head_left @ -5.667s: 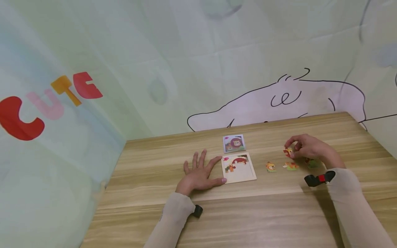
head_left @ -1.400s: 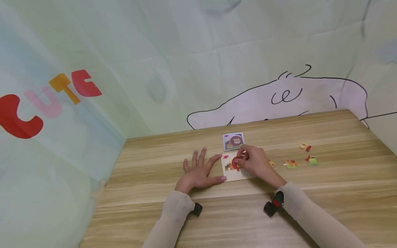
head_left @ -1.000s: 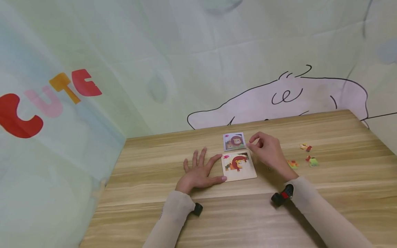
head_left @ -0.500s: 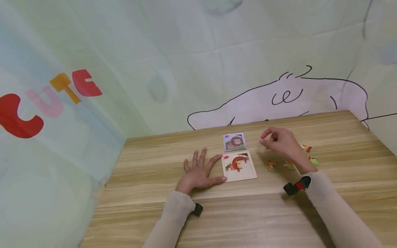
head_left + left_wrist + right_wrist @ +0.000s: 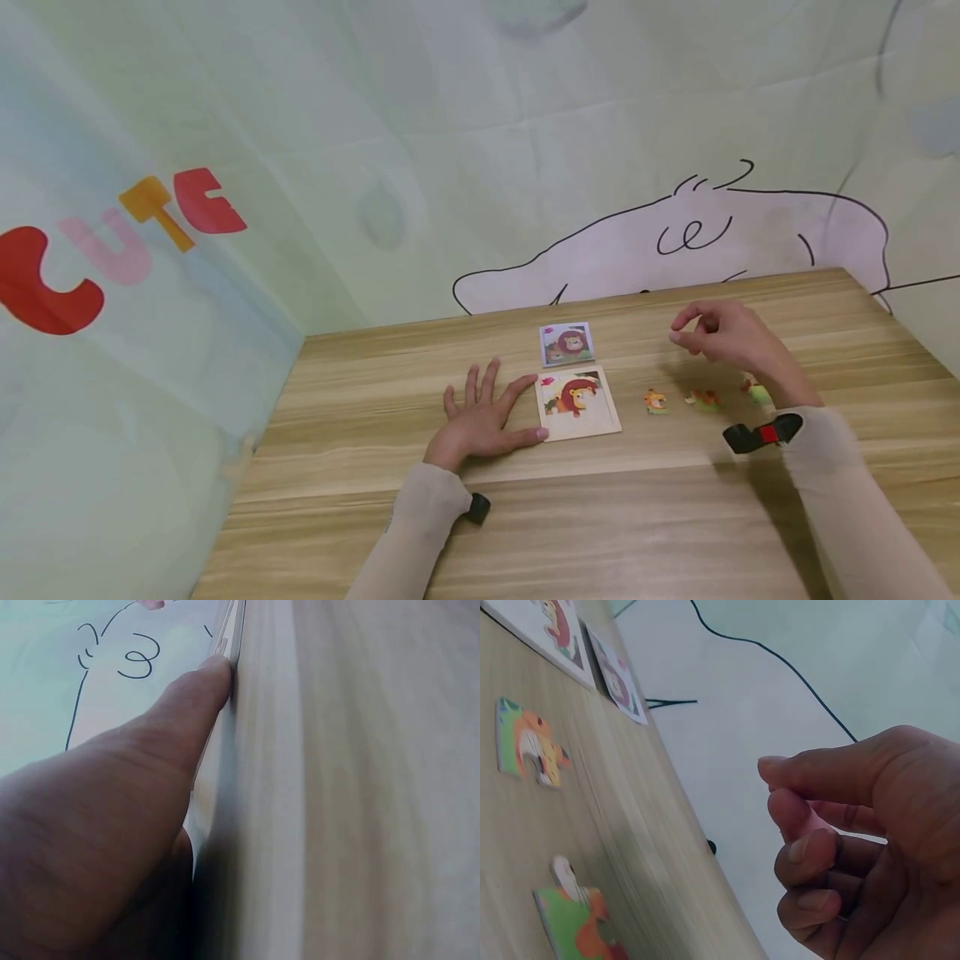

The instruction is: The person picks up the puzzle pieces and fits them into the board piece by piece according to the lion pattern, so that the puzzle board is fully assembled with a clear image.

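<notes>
My left hand (image 5: 483,421) lies flat with fingers spread, its index fingertip and thumb at the left edge of a square puzzle board (image 5: 581,425). The thumb shows up close against the board's edge in the left wrist view. A red-maned lion face (image 5: 580,394) fills part of the board's upper area. My right hand (image 5: 731,337) hovers over the table, fingers curled and thumb tip close to the index fingertip, with nothing between them. Below it lie loose jigsaw pieces: an orange one (image 5: 656,402), an orange-and-green one (image 5: 703,400) and a green-and-red one (image 5: 757,392), partly behind the wrist.
A lion picture card (image 5: 566,344) lies just behind the board. The wooden table (image 5: 390,375) meets a printed curtain (image 5: 420,150) along its back edge and left side.
My right hand picked up a jigsaw piece at the right, set it into the board and let go. Since then it has moved back right, over the loose pieces. My left hand has stayed put.
</notes>
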Tool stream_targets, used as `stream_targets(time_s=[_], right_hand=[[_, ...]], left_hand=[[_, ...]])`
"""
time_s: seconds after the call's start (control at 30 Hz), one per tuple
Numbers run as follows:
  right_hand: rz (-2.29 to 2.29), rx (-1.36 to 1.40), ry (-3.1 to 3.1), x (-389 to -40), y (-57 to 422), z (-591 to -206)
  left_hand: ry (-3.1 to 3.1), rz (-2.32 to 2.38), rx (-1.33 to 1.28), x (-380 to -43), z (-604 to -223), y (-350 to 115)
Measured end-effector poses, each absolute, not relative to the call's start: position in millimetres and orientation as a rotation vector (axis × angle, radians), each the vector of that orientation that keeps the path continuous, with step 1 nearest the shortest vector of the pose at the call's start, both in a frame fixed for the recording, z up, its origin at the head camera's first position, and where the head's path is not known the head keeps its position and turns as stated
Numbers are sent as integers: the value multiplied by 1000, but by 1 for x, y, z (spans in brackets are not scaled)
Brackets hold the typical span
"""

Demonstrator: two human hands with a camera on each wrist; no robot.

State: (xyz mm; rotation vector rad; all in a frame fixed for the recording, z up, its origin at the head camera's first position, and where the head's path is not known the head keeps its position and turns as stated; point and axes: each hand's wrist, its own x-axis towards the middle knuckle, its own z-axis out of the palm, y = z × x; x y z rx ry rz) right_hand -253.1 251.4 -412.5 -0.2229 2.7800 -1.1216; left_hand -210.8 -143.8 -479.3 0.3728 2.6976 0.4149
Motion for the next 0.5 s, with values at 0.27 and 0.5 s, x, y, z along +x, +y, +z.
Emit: stream_targets(time_s=[0.27,0.5], right_hand=[[-1018,-239,2773,-256,274,-415],[-968,-188,2761,-257,298,-419]], left_hand=[[2703,410,371,-211,-481,-144],[2704,410,375,-210,-479,-143]])
